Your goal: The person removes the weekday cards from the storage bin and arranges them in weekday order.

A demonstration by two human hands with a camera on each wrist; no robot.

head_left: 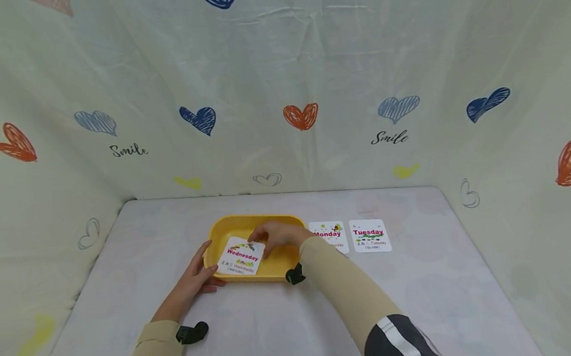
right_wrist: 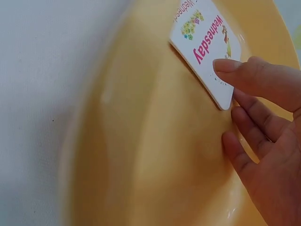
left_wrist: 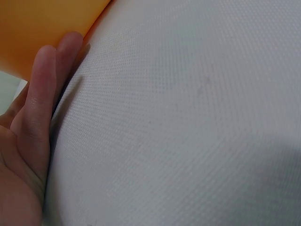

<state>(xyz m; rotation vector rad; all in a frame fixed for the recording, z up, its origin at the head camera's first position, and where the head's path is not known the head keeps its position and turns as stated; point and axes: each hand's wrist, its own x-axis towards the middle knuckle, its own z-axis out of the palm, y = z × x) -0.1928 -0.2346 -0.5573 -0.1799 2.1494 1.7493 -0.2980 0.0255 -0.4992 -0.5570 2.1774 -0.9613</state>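
A yellow tray [head_left: 280, 269] holds a white card printed "Wednesday" [head_left: 239, 259], also visible as the Wednesday card [right_wrist: 207, 40] in the right wrist view. My right hand [head_left: 278, 234] reaches into the tray and pinches a corner of this card, thumb on its printed face and fingers at its underside. At the tray's left end, my left hand [head_left: 196, 279] grips the rim. In the left wrist view, fingers [left_wrist: 43, 89] of that hand lie against the outside of the orange-looking tray wall [left_wrist: 42, 28], low by the tabletop.
Right of the tray lie a "Monday" card [head_left: 331, 230], partly covered by my right forearm, and a "Tuesday" card [head_left: 370, 236]. They rest on a whitish table [head_left: 261, 333]. A pale curtain [head_left: 251, 58] printed with hearts and "Smile" surrounds its back and sides.
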